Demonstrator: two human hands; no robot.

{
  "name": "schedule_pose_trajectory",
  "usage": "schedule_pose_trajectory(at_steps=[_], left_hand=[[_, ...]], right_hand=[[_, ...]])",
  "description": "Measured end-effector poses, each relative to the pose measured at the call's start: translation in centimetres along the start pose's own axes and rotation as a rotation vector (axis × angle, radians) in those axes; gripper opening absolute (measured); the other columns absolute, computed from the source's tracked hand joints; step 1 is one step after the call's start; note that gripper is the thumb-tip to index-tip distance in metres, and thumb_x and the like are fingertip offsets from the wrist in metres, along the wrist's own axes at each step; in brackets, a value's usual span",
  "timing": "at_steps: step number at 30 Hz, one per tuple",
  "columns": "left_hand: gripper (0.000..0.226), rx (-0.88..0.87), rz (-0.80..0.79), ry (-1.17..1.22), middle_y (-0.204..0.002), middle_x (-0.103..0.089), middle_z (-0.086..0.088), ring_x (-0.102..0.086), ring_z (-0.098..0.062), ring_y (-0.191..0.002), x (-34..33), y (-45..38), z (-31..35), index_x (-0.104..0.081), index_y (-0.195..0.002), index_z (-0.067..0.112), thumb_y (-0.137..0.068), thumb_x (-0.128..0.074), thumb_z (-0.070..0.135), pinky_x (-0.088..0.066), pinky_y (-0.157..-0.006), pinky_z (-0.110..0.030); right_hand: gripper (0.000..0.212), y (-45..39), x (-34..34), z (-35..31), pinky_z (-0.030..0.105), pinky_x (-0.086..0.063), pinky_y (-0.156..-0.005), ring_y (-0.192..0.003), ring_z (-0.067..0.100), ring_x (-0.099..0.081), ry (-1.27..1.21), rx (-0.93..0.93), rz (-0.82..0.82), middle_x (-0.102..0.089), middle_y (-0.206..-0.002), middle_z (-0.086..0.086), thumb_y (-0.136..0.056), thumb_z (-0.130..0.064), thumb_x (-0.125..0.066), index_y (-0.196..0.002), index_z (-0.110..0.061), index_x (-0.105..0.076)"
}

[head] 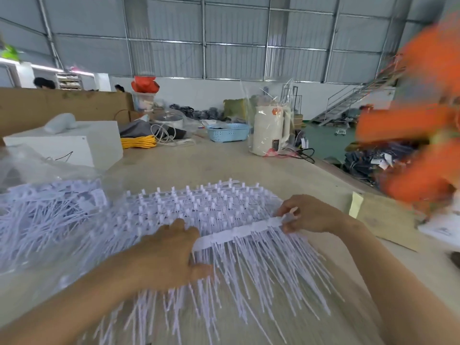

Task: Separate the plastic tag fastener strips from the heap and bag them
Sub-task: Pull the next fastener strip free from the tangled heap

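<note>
At the middle of the bench (286, 170), a white strip of plastic tag fasteners (239, 232) is held up just over the heap (199, 205), its flat band running between two hands and its fine tails hanging toward the viewer like a comb. The right hand (308, 215) pinches the band's far end between thumb and fingertips; the left hand (169, 252) has its fingers curled over the near end, palm down on the tails. By the look of it the strip is very light and springy, the band being the one firm part, while the thin tails would bend, snag on neighbouring strips and tangle if pulled; the band ends seem the sensible place to take hold. More strips lie spread behind, and to the left a clear plastic bag (49, 170) already holds a bundle of them (44, 210). Farther back stand a white box (74, 143), a blue basket (227, 131) and a wrapped white kettle (270, 130). A blurred orange shape (418, 135) fills the right edge.
</note>
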State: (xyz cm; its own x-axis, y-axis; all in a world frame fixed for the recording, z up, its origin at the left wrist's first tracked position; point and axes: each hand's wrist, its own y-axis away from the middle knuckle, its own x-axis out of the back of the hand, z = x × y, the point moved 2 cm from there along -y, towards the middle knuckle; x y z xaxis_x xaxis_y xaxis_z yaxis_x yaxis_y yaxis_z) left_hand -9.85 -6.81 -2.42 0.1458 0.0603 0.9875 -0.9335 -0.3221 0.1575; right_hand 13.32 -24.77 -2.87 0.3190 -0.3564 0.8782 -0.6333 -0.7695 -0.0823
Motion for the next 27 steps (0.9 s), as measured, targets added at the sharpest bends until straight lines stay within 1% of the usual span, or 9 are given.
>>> schedule_pose_trajectory(at_steps=[2, 5, 8, 11, 15, 18, 22, 24, 27], left_hand=[[0.038, -0.008, -0.053, 0.003, -0.098, -0.040, 0.007, -0.045, -0.010, -0.089, 2.0, 0.3, 0.0, -0.044, -0.105, 0.028, -0.086, -0.050, 0.060, -0.041, -0.081, -0.028], [0.026, -0.018, 0.039, 0.076, -0.083, -0.050, 0.004, -0.047, -0.010, -0.069, 4.5, 0.7, -0.1, -0.048, -0.079, 0.024, -0.088, -0.057, 0.046, -0.036, -0.062, -0.025], [0.026, 0.018, 0.205, 0.209, -0.069, -0.057, 0.003, -0.053, -0.009, -0.059, 6.9, 1.4, -0.7, -0.056, -0.076, 0.025, -0.080, -0.064, 0.049, -0.039, -0.055, -0.024], [0.035, 0.017, 0.248, 0.319, -0.059, -0.064, 0.012, -0.058, -0.002, -0.049, 9.3, 1.4, -1.4, -0.058, -0.078, 0.030, -0.068, -0.064, 0.064, -0.043, -0.049, -0.022], [0.035, 0.047, 0.126, 0.298, -0.056, -0.065, 0.008, -0.053, 0.000, -0.045, 9.7, -1.1, -2.6, -0.061, -0.086, 0.029, -0.070, -0.067, 0.060, -0.041, -0.054, -0.022], [0.030, 0.036, -0.029, 0.047, -0.090, -0.062, 0.009, -0.057, -0.005, -0.079, 7.0, -3.3, -2.6, -0.061, -0.103, 0.020, -0.085, -0.063, 0.045, -0.041, -0.070, -0.023], [0.030, -0.137, 0.286, 0.080, -0.124, -0.054, -0.002, -0.050, -0.021, -0.116, 5.0, -6.1, 1.4, -0.054, -0.122, 0.021, -0.092, -0.051, 0.026, -0.039, -0.100, -0.038], [0.033, -0.259, 0.408, 0.170, -0.122, -0.056, -0.001, -0.052, -0.021, -0.114, 4.2, -7.5, 4.8, -0.053, -0.123, 0.022, -0.093, -0.051, 0.033, -0.039, -0.098, -0.042], [0.041, -0.318, 0.418, 0.154, -0.119, -0.058, -0.003, -0.053, -0.025, -0.110, 2.7, -9.4, 8.6, -0.052, -0.122, 0.020, -0.089, -0.055, 0.045, -0.042, -0.091, -0.039]], right_hand=[[0.024, 0.2, 0.3, -0.4, 0.017, -0.037, -0.068, -0.082, 0.009, -0.049, -0.027, 0.024, 0.058, -0.055, -0.090, -0.008, -0.071, -0.017, -0.081, -0.093, -0.017, -0.071], [0.019, 1.1, 1.1, -0.8, 0.024, -0.038, -0.066, -0.073, 0.014, -0.050, -0.275, 0.076, 0.142, -0.059, -0.079, -0.001, -0.069, -0.012, -0.083, -0.081, -0.016, -0.069], [0.023, 1.8, 2.3, -0.8, 0.028, -0.050, -0.063, -0.069, 0.017, -0.059, -0.781, 0.097, 0.137, -0.065, -0.078, 0.005, -0.067, 0.003, -0.076, -0.083, -0.012, -0.070], [0.029, 1.9, 2.8, -0.8, 0.020, -0.053, -0.055, -0.057, 0.015, -0.061, -1.224, 0.080, 0.058, -0.064, -0.069, 0.009, -0.062, 0.003, -0.069, -0.091, -0.002, -0.068], [0.028, 1.1, 0.5, -1.4, 0.020, -0.048, -0.051, -0.051, 0.014, -0.056, -1.132, -0.057, 0.070, -0.060, -0.062, 0.008, -0.073, 0.002, -0.067, -0.101, 0.001, -0.066], [0.025, 0.6, -1.5, -1.3, 0.027, -0.047, -0.053, -0.052, 0.020, -0.057, -0.885, -0.201, 0.127, -0.063, -0.062, 0.009, -0.083, 0.012, -0.060, -0.104, -0.002, -0.062], [0.015, 0.3, -1.6, -1.2, 0.024, -0.049, -0.047, -0.048, 0.019, -0.060, -0.845, -0.165, 0.195, -0.065, -0.061, 0.014, -0.084, 0.012, -0.061, -0.095, 0.002, -0.063], [0.013, 0.4, -1.6, -1.3, 0.024, -0.052, -0.048, -0.049, 0.020, -0.061, -0.874, -0.143, 0.211, -0.065, -0.063, 0.016, -0.082, 0.011, -0.062, -0.093, 0.003, -0.063], [0.014, 0.7, -1.7, -1.4, 0.028, -0.056, -0.055, -0.062, 0.024, -0.067, -0.944, -0.129, 0.207, -0.069, -0.076, 0.016, -0.083, 0.008, -0.063, -0.096, 0.004, -0.064]])
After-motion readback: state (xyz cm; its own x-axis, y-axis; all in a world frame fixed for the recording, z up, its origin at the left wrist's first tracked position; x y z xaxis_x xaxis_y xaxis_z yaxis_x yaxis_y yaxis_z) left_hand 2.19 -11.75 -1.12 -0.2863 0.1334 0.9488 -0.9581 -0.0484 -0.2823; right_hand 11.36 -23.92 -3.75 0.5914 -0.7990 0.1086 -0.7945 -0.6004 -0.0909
